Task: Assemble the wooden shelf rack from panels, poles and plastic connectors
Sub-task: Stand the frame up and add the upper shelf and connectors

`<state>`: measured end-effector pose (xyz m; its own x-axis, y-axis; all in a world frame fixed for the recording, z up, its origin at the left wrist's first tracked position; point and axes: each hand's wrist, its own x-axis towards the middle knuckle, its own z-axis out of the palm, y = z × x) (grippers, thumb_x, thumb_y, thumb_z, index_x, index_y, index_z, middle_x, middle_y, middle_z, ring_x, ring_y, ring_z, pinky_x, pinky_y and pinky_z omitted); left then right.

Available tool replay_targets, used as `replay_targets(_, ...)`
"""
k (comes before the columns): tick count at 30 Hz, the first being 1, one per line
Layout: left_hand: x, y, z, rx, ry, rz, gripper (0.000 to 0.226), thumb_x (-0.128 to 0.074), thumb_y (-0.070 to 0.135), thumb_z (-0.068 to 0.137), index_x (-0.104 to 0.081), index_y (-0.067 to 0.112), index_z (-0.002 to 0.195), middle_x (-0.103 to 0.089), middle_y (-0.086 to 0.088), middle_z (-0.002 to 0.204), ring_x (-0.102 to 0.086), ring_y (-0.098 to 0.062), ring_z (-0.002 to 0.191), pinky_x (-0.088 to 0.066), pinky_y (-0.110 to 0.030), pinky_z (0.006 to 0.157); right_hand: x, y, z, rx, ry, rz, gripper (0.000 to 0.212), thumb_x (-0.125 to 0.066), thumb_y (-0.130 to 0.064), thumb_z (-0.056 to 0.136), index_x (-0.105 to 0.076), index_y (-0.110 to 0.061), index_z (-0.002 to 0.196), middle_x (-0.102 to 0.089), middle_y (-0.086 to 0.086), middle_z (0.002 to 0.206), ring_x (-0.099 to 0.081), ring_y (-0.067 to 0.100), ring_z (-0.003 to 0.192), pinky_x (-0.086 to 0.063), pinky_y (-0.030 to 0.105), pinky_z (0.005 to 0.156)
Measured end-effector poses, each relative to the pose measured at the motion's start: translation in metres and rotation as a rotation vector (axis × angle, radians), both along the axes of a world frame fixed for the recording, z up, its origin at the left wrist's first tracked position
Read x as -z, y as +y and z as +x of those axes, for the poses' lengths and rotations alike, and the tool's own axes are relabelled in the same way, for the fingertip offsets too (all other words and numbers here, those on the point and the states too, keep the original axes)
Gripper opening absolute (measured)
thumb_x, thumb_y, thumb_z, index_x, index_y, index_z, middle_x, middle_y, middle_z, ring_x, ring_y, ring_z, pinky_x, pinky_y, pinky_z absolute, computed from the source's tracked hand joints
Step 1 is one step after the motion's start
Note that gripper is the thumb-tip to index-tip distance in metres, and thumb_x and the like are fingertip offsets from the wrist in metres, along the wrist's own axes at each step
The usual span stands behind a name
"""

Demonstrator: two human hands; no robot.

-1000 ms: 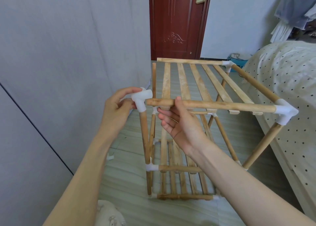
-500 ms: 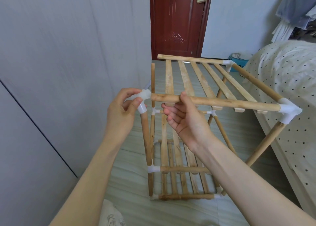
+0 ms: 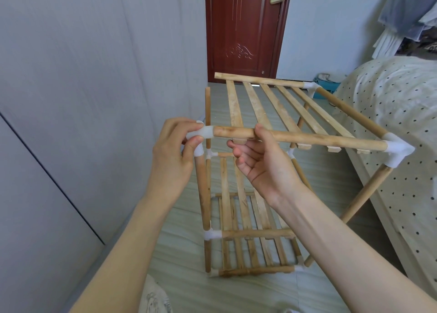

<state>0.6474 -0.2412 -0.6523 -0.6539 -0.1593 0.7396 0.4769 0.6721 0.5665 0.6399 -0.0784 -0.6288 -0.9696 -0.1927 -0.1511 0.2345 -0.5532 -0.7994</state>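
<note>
- Left hand (image 3: pixel 173 157) pinches the corner connector (image 3: pixel 203 133); right hand (image 3: pixel 262 161) grips the front rail (image 3: pixel 307 139).
- Push the rail straight toward nine o'clock, bracing the connector, until it seats.

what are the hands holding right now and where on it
The left hand pinches the white corner connector at the rack's near left top corner. The right hand grips the near top pole close to its left end, beside that connector.

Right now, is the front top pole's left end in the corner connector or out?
In: the pole runs straight into the white connector gripped by the left hand, no gap showing. Seating depth: cannot tell.
</note>
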Motion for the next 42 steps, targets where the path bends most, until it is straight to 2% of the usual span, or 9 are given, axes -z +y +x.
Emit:
replay_targets(13,0.004,0.011,0.017,-0.009,0.052,-0.152,0.024,-0.06,0.01,0.087,-0.064,0.006,0.11,-0.049,0.002,0.106,-0.048,0.0,0.092,-0.037,-0.005,0.084,0.002,0.001,0.005,0.02,0.01,0.063,0.033,-0.052,-0.034,0.094,-0.068,-0.005,0.092,-0.072,0.009,0.078,-0.067,0.011,0.063,-0.053,0.019,0.054)
replay_targets(19,0.009,0.012,0.019,0.019,0.079,-0.292,0.023,-0.061,0.004,0.087,-0.062,-0.002,0.11,-0.056,-0.014,0.11,-0.052,-0.015,0.103,-0.042,-0.02,0.09,0.004,0.0,0.009,0.018,0.002,0.113,0.029,-0.051,-0.029,0.095,-0.067,-0.009,0.08,-0.072,0.006,0.073,-0.069,0.011,0.066,-0.052,0.02,0.053)
replay_targets(26,0.01,0.018,0.021,-0.045,0.06,-0.282,0.026,-0.057,0.0,0.087,-0.063,0.002,0.112,-0.059,-0.011,0.109,-0.059,-0.023,0.101,-0.045,-0.026,0.085,0.004,-0.007,0.014,0.013,-0.003,0.201,0.032,-0.048,-0.037,0.096,-0.066,-0.014,0.082,-0.072,0.004,0.075,-0.063,0.009,0.064,-0.047,0.022,0.054)
replay_targets(29,0.015,0.025,0.018,-0.038,0.011,-0.257,0.041,-0.059,-0.003,0.085,-0.055,0.005,0.125,-0.054,-0.01,0.122,-0.053,-0.014,0.104,-0.039,-0.014,0.09,0.0,-0.003,0.015,-0.017,0.038,0.383,0.039,-0.039,-0.042,0.098,-0.064,-0.013,0.09,-0.072,0.007,0.072,-0.066,0.013,0.06,-0.046,0.021,0.048)
replay_targets(32,0.021,0.028,0.014,0.072,-0.084,-0.193,0.069,-0.062,0.002,0.085,-0.028,0.012,0.144,-0.029,-0.004,0.141,-0.043,0.001,0.109,-0.028,0.004,0.089,-0.004,0.008,0.016,0.006,0.187,0.787,0.051,-0.033,-0.042,0.099,-0.064,-0.007,0.079,-0.068,0.008,0.057,-0.063,0.016,0.048,-0.039,0.018,0.04)
replay_targets(34,0.024,0.02,0.01,0.135,-0.13,-0.099,0.083,-0.067,0.006,0.082,-0.016,0.027,0.145,-0.02,0.007,0.141,-0.03,0.014,0.118,-0.024,0.006,0.092,-0.004,0.013,0.017,0.127,0.354,0.93,0.052,-0.039,-0.038,0.098,-0.063,-0.009,0.062,-0.061,0.005,0.046,-0.056,0.012,0.04,-0.04,0.017,0.041)
replay_targets(36,0.025,0.007,0.01,0.222,-0.245,0.034,0.087,-0.072,0.016,0.08,-0.014,0.049,0.137,-0.026,0.023,0.133,-0.038,0.018,0.112,-0.035,0.0,0.089,-0.006,0.015,0.018,0.318,0.607,1.024,0.049,-0.046,-0.034,0.096,-0.063,-0.011,0.056,-0.058,0.003,0.045,-0.054,0.011,0.041,-0.044,0.021,0.049)
replay_targets(39,0.029,-0.005,0.013,0.334,-0.378,0.092,0.091,-0.074,0.016,0.078,-0.016,0.064,0.129,-0.039,0.031,0.126,-0.056,-0.002,0.101,-0.045,-0.018,0.087,-0.011,0.009,0.016,0.451,1.042,1.293,0.019,-0.057,-0.026,0.092,-0.071,-0.013,0.088,-0.065,-0.001,0.076,-0.057,0.013,0.073,-0.04,0.025,0.072)
replay_targets(42,0.03,-0.007,0.015,0.406,-0.349,0.104,0.094,-0.071,0.009,0.08,-0.017,0.068,0.128,-0.053,0.022,0.122,-0.063,-0.009,0.094,-0.047,-0.021,0.087,-0.01,-0.001,0.01,0.153,1.16,1.576,0.04,-0.054,-0.028,0.092,-0.052,-0.023,0.131,-0.058,-0.001,0.113,-0.048,0.018,0.11,-0.031,0.034,0.095)
